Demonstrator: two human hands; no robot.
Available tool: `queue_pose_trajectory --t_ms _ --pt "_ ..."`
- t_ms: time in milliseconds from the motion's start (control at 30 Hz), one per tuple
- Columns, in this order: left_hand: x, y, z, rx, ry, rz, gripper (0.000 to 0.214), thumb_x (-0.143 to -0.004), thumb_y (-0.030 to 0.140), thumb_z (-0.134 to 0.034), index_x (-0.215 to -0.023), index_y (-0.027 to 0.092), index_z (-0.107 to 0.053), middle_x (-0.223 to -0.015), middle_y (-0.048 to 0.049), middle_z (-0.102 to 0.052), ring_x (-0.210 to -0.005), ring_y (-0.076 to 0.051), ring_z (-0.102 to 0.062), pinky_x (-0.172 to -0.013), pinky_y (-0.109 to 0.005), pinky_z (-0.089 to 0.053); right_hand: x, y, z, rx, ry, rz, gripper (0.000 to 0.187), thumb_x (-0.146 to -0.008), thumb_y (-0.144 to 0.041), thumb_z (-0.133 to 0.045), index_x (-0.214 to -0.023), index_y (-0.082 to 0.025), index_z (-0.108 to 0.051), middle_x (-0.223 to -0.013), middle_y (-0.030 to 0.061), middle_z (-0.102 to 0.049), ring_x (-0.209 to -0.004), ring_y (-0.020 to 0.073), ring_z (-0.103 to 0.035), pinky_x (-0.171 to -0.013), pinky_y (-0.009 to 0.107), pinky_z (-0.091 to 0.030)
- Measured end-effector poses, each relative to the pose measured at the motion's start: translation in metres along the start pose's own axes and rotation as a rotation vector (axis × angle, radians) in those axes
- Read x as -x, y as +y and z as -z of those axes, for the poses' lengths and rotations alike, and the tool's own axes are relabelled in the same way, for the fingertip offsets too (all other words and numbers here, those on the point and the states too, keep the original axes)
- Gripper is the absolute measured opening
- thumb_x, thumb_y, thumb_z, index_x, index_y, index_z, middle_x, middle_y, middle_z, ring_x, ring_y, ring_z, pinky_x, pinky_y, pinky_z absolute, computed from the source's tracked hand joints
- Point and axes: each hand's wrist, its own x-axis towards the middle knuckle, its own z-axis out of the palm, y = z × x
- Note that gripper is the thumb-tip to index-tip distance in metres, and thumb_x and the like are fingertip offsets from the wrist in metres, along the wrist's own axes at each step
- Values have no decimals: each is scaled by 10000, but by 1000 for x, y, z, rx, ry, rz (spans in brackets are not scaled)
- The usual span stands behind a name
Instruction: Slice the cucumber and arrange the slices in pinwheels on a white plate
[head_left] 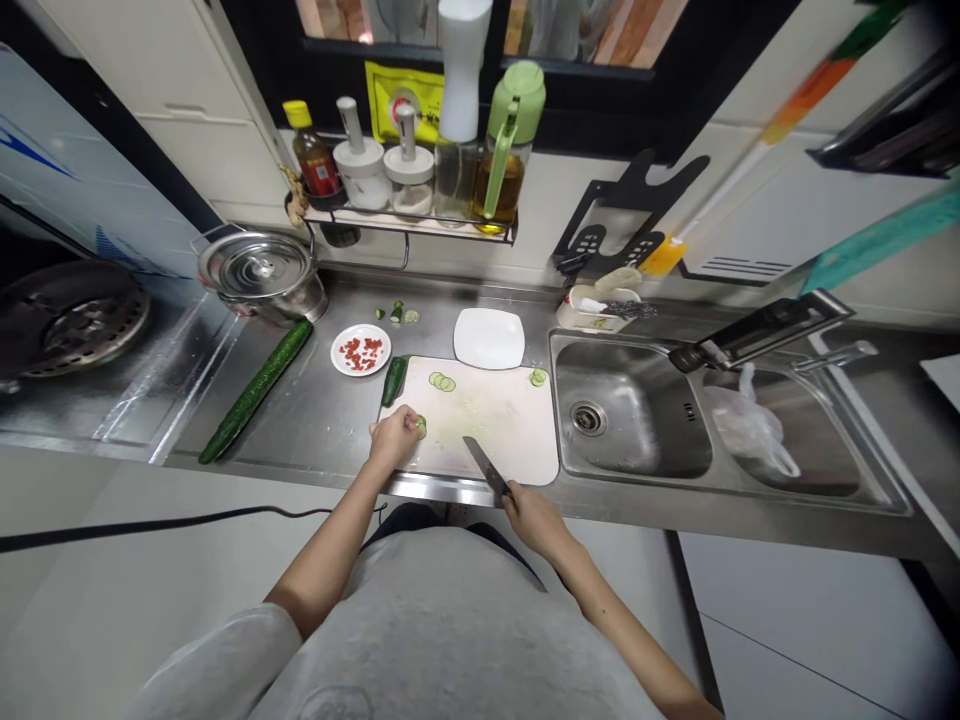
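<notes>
A steel desk (337,430) runs along a wall. At its left stands a lidded steel pot (262,270), with a long whole cucumber (259,390) lying slantwise before it. Further right are a round white plate (336,352) of chopped red pieces (361,353), some cucumber scraps (397,312) and an empty square white dish (489,338). A double sink (637,420) sits at the right, a plastic bag (750,425) in its far basin. Above, a wall shelf (420,222) holds bottles and jars.

On the pale cutting board (517,420), a dark cucumber piece (394,381) rests at the left edge, just beyond the left hand (395,440); overlapping slices (442,381) lie near the top edge, more in the top right corner.

The left grip is drawn together, pinching a cucumber slice (421,427) over the board's left part. The right hand (534,517) is closed around the handle of a knife (486,467).

The knife is over the board's near edge, its long axis diagonal, tip pointing forward and left, away from the person.
</notes>
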Motion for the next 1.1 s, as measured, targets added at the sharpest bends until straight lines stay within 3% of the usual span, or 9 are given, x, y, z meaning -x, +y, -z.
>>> queue_pose_trajectory --t_ms 167,500,633,900,1100 --pt "-7 -11 1 -29 39 34 120 -789 278 -585 -905 245 -589 -868 21 -693 -861 -171 -610 -859 -341 -304 -5 1 -1 -24 2 16 297 -960 -296 -328 -1161 -180 -513 -965 98 -674 -866 205 -619 -626 258 -292" --pt "-15 -6 -2 -257 110 8 148 -815 273 -519 -826 248 -665 -992 -60 -666 -1016 -264 -540 -861 -404 -300 -7 4 3 -46 -1 27 288 -960 -300 -332 -1143 -184 -521 -1004 101 -669 -890 204 -611 -623 258 -277" --pt "-23 10 -4 -218 108 -2 195 -821 323 -518 -919 269 -677 -1038 -63 -648 -1031 -266 -530 -865 -401 -313 -8 6 5 -39 6 -9 281 -965 -303 -327 -1137 -183 -513 -1006 110 -667 -898 209 -611 -629 259 -282" --pt "-59 59 -18 -226 117 -165 370 -861 292 -483 -1214 319 -589 -1132 -86 -584 -1081 -268 -492 -896 -398 -293 -10 16 11 -29 49 -42 286 -972 -314 -325 -1153 -187 -505 -989 108 -673 -928 209 -614 -653 259 -293" --pt "-74 61 -24 -331 80 -271 340 -884 224 -427 -1136 306 -638 -1130 -111 -548 -1089 -279 -471 -898 -419 -274 -10 23 11 -72 54 -54 291 -971 -297 -323 -1158 -165 -502 -1033 122 -667 -921 199 -613 -666 253 -304"
